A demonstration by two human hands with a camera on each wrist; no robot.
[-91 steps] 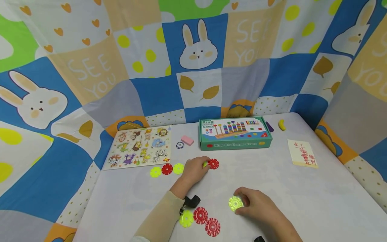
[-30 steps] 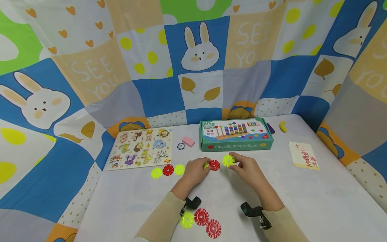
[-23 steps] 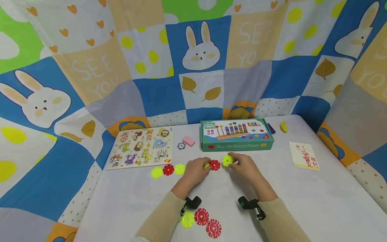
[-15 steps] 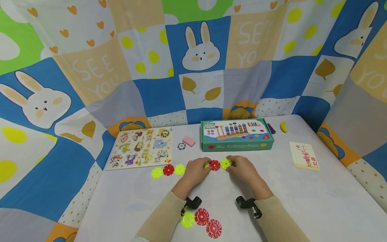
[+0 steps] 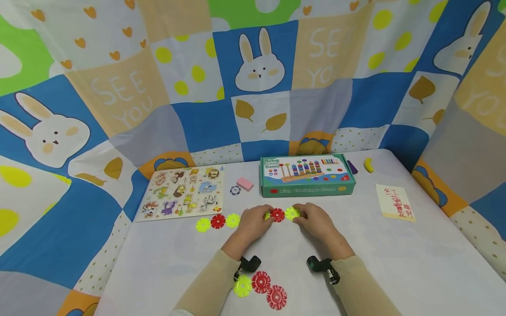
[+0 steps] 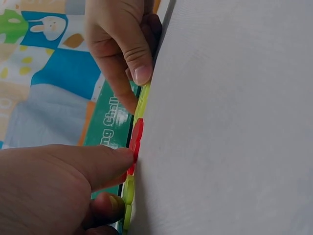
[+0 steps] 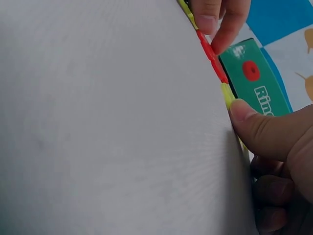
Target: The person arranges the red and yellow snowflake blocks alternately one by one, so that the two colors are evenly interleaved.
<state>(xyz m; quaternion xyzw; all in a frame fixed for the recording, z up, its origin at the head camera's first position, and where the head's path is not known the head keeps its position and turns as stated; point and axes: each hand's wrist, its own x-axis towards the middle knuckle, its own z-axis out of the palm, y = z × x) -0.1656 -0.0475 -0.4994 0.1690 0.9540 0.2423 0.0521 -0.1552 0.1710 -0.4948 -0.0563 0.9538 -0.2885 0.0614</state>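
A row of yellow and red notched plastic discs lies on the white table, partly covered by my left hand (image 5: 254, 221). Its thumb and index finger pinch the red disc (image 5: 278, 215) near where it meets a yellow disc (image 6: 128, 190). On the right end, my right hand (image 5: 316, 219) pinches another yellow disc (image 5: 291, 213) by its outer side, against or very close to the red one. Farther left in the row are a yellow disc (image 5: 203, 224), a red disc (image 5: 218, 221) and a yellow disc (image 5: 233, 220). Whatever lies under my left palm is hidden.
Loose near me are a yellow disc (image 5: 243, 286) and two red discs, one (image 5: 261, 281) above the other (image 5: 276, 297). Behind stand an animal puzzle board (image 5: 182, 193), a pink block (image 5: 245, 184), a poker chip (image 5: 235, 190), a green game box (image 5: 307, 175), a toy banana (image 5: 368, 165) and a note (image 5: 395, 202).
My right hand has carried the yellow disc from the near right up to the row, then lowered it leftward to the red disc's right side. My left hand has stayed in place.
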